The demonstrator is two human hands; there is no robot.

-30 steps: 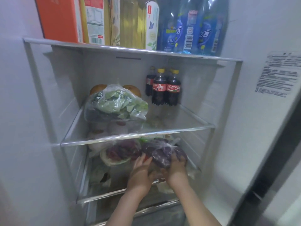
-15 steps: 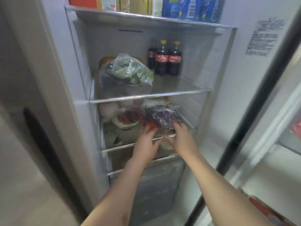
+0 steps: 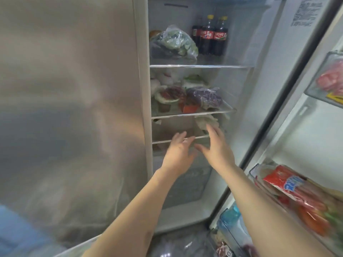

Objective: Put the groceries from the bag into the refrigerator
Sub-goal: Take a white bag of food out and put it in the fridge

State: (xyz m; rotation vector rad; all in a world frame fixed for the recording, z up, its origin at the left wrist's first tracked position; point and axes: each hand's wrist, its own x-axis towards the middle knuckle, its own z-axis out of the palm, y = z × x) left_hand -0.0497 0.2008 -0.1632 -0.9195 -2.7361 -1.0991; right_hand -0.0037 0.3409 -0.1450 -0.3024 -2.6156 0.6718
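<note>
Bottom centre, nearest: bag point(image 3: 178, 245), dark plastic, on the floor between the arms; contents not readable.
Lower right: door bins point(image 3: 289, 199) hold red packets; the open door edge runs diagonally just beside the right arm.
Left hand point(image 3: 179, 154): released, fingers straight and spread, grasping nothing; fingertips at the front rail of the lower shelf point(image 3: 167, 141).
Right hand point(image 3: 216, 148): released, fingers extended, grasping nothing; fingertips near a pale leafy item point(image 3: 206, 121) below the middle shelf. Contact cannot be confirmed.
Centre: purple bag point(image 3: 204, 97) lies on the middle shelf point(image 3: 230, 110), beside a red-and-white pack point(image 3: 169, 93) and an orange item point(image 3: 190, 108).
Upper centre: greens bag point(image 3: 174, 43) and cola bottles point(image 3: 209, 36) stand on the top shelf point(image 3: 237, 66).
Step in hand (judgement): the purple bag appears placed; both hands are empty in front of the shelves.
Next move (judgement): reach down to the bag for another item.
Edges: glass shelf fronts project toward the hands; left wall point(image 3: 141, 89) borders the compartment.
Open room: right half of the top shelf and most of the lower shelf look free.
</note>
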